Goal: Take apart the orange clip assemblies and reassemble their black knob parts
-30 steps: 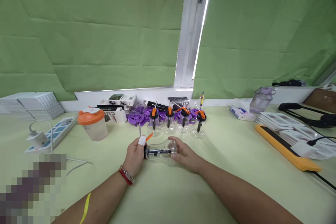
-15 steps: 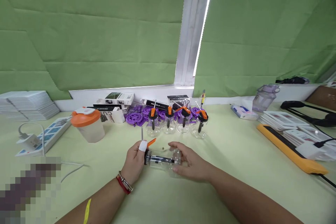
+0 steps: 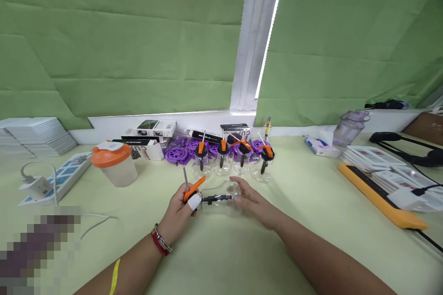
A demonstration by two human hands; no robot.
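Head view: left hand (image 3: pixel 178 207) pinches the orange lever cap (image 3: pixel 193 187) at the mouth of a clear jar (image 3: pixel 221 197), held sideways just above the bench (image 3: pixel 242 258). Right hand (image 3: pixel 254 203) has its fingers closed around the jar's base. Best to keep the jar steady and the cap square to the neck, clear of the four finished jars (image 3: pixel 231 162) behind.

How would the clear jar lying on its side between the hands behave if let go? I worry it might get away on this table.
The clear jar looks round-bodied and lies sideways, so it would probably roll on the smooth table. Its orange lever by the left hand might stop it. It looks empty, likely light; the right hand steadies its base.
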